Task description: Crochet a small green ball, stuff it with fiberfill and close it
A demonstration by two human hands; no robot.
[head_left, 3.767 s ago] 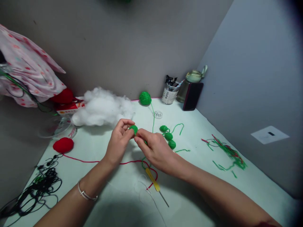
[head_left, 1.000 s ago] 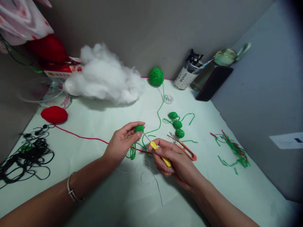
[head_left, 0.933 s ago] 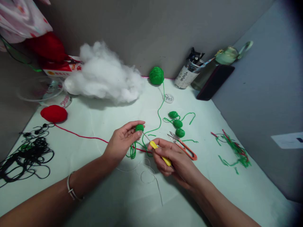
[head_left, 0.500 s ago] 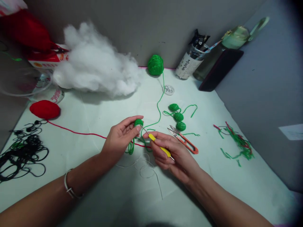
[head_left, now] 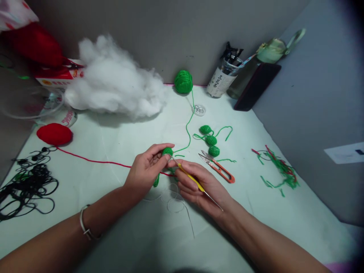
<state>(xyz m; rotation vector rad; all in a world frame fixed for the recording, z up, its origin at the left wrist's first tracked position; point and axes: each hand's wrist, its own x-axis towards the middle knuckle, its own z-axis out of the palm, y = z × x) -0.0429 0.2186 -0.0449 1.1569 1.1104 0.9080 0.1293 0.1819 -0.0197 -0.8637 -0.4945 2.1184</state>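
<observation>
My left hand (head_left: 148,163) pinches a small green crocheted piece (head_left: 167,151) between thumb and fingers. In my right hand (head_left: 196,180) lies a crochet hook (head_left: 191,176) with a yellow grip; its metal tip reaches the edge of the green piece, where the exact contact is too small to make out. Green yarn (head_left: 187,132) runs from the piece back to a green ball of yarn (head_left: 183,82). A looped green strand (head_left: 156,181) hangs below my left hand. Orange-handled thread snips (head_left: 218,167) lie just right of my right hand.
Several green crocheted balls (head_left: 211,140) lie behind the snips. White stuffing (head_left: 113,83) is heaped at the back left. Red yarn (head_left: 55,134) and tangled black cord (head_left: 28,189) lie left, green and red scraps (head_left: 284,170) right. A pen cup (head_left: 223,77) and dark phone-like slab (head_left: 257,87) stand behind.
The hook has turned in my right hand, so more of its rear shaft shows. The green piece is tilted differently in my left fingers. The whole view has shifted slightly.
</observation>
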